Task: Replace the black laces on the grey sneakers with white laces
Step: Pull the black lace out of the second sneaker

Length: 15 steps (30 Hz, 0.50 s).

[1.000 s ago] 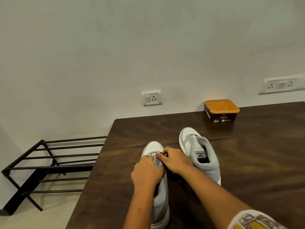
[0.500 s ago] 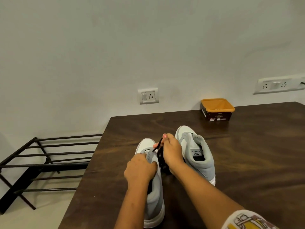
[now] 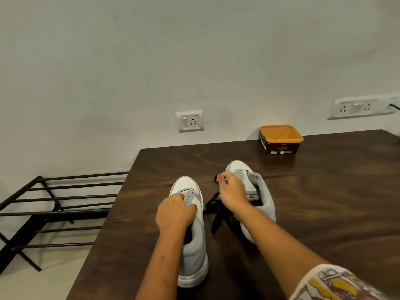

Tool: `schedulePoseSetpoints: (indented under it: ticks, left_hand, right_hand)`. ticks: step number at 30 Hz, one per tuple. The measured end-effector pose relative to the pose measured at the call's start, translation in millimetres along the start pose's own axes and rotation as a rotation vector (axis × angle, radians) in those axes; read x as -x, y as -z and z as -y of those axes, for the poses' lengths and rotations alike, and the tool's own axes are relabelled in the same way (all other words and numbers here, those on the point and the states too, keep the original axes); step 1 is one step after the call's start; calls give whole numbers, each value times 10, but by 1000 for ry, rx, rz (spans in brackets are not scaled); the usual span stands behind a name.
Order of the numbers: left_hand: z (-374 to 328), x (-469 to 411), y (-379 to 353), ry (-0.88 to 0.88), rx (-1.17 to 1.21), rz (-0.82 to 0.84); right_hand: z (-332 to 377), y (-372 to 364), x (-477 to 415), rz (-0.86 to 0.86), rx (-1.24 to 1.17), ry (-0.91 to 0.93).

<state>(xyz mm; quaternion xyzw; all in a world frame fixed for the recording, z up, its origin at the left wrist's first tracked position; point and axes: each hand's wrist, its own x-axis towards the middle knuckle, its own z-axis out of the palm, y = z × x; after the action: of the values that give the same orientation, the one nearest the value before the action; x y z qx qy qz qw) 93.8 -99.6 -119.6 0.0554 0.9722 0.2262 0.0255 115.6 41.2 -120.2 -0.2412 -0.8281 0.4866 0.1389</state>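
Observation:
Two grey and white sneakers stand side by side on a dark wooden table (image 3: 324, 191), toes pointing away from me. My left hand (image 3: 174, 213) grips the left sneaker (image 3: 192, 245) over its tongue and eyelets. My right hand (image 3: 232, 192) hovers between the shoes and in front of the right sneaker (image 3: 259, 191), pinching a black lace (image 3: 216, 211). The lace hangs down in loops to the table between the two shoes. No lace shows in either sneaker's eyelets. No white laces are visible.
An orange tub (image 3: 281, 138) with a dark label stands at the table's back edge by the wall. A black metal shoe rack (image 3: 54, 208) sits on the floor to the left of the table. Two wall sockets (image 3: 190, 121) are mounted above the table.
My right hand has risen and moved right, drawing the black lace out of the left sneaker. My left hand has stayed on that shoe.

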Motion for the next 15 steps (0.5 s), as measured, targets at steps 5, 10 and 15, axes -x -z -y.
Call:
schedulePoseSetpoints:
  ticks: [5,10,15]
  left_hand:
    - [46,-262,50,-66,-20,44]
    - [141,-380,40,-81,-17,51]
    - [233,-400,41,-62,172,-3]
  right_hand:
    - [-196,-167,70,379,498,39]
    - [-174,-182,193,621,757,-47]
    - [-230,-284,229,506,953,31]
